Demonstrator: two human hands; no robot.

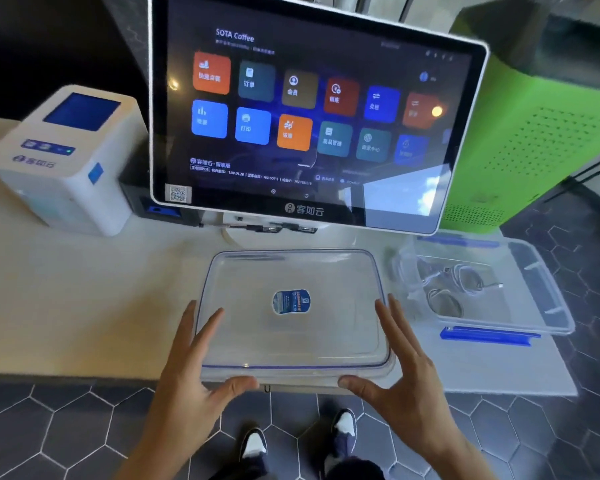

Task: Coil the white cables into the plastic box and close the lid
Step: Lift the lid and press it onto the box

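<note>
Right, lid: I see the clear flat plastic lid with a thin blue seal line and a blue oval sticker point(293, 317) lying between my two hands at the near edge of the pale counter point(84, 306).
Left hand: my left hand point(191, 362) has straight, spread fingers laid along the lid's left edge, and the thumb touches its near edge from below.
Right hand: my right hand point(400, 358) mirrors it, fingers straight against the lid's right edge, thumb at the near edge; neither hand curls round anything.
Box: the clear rectangular plastic box with blue latches point(534, 292) sits just beyond my right hand, to its outer side, uncovered, with one blue latch point(487, 336) folded out on its near side.
Cables: the coiled white cables point(454, 282) lie inside that box, looped in rings on its floor; how many there are I cannot tell.
Screen: a white-framed touchscreen terminal showing coloured app tiles point(312, 116) stands past the lid, straight ahead of both hands.
Printer: a small white box-shaped printer with a blue window on top point(63, 161) stands far ahead of my left hand.
Cabinet: a bright green perforated cabinet point(534, 140) rises beyond the box, on the right-hand side.
Floor: dark hexagonal floor tiles point(66, 431) and my two shoes point(343, 431) show under my wrists.
</note>
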